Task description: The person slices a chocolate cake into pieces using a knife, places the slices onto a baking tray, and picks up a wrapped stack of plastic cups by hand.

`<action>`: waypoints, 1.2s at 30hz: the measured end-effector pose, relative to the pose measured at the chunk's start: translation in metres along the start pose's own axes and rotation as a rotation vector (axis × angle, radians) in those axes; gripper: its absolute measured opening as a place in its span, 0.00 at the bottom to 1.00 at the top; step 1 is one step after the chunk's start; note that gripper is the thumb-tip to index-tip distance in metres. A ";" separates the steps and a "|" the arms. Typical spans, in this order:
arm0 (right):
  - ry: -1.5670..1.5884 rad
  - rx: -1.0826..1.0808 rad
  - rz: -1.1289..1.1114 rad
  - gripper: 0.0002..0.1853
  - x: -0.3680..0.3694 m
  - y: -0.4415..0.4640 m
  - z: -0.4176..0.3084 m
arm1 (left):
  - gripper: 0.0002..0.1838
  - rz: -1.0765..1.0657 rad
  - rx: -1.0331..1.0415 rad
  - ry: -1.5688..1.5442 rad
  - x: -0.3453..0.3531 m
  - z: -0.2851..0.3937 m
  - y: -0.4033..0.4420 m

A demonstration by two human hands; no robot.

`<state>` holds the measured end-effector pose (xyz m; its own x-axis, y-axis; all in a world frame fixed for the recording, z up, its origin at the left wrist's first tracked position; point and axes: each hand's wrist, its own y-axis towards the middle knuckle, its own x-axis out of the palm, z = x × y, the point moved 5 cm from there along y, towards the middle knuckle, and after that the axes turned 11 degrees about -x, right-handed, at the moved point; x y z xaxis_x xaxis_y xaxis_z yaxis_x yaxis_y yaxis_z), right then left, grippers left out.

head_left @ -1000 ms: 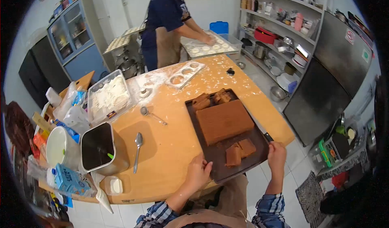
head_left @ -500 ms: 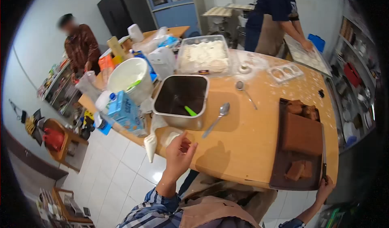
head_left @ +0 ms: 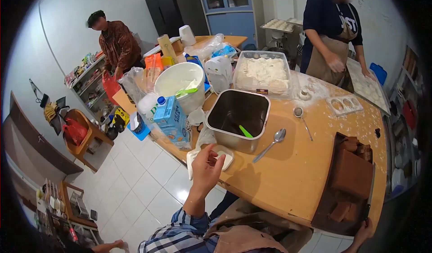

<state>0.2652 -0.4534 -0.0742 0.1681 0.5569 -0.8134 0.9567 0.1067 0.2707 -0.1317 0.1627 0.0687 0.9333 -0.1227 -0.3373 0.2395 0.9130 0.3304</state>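
My left hand (head_left: 208, 169) is raised in front of the table's near edge, thumb apart from the curled fingers, with nothing visible in it. Just beyond it are a small white container (head_left: 225, 159) and a piping bag (head_left: 191, 163) hanging over the edge. My right hand (head_left: 362, 231), partly hidden, is closed at the black handle end of a knife (head_left: 371, 194). The knife lies along the right side of a dark tray (head_left: 320, 208). A large brown cake block (head_left: 353, 173) and several smaller cut pieces (head_left: 343, 211) rest on that tray.
A deep metal tin (head_left: 238, 140) holding a green-handled tool, a spoon (head_left: 272, 142), a small strainer (head_left: 299, 113), a blue carton (head_left: 173, 123), a white bucket (head_left: 195, 101) and a plastic box (head_left: 262, 90) crowd the table. Two people (head_left: 330, 41) stand beyond.
My view has turned left, shifting the table rightward in the picture. Both my hands keep nearly the same pose. The person at back right stands more upright, one hand lifted off the dough tray.
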 end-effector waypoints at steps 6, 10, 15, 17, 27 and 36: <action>-0.116 -0.014 0.100 0.20 -0.013 -0.003 -0.012 | 0.23 0.045 -0.001 0.124 -0.010 0.008 0.006; -0.098 -0.102 0.241 0.21 -0.039 -0.012 -0.022 | 0.24 0.099 -0.039 0.134 -0.023 0.001 0.012; -0.305 -0.319 0.345 0.18 -0.084 -0.040 -0.135 | 0.26 0.216 -0.035 0.180 -0.045 -0.010 0.017; -0.196 -0.508 0.417 0.15 -0.106 -0.071 -0.263 | 0.26 0.252 -0.047 0.200 -0.053 -0.018 0.021; 0.447 -0.566 -0.013 0.17 0.013 -0.141 -0.367 | 0.28 0.195 -0.181 0.564 -0.069 -0.038 0.027; 0.620 -0.549 -0.231 0.12 0.086 -0.149 -0.399 | 0.28 -0.025 -0.330 0.700 -0.050 -0.066 0.032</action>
<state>0.0419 -0.0928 0.0212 -0.3294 0.8046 -0.4941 0.6739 0.5668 0.4738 -0.1884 0.2237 0.0377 0.5159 0.0298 -0.8561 0.0632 0.9954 0.0727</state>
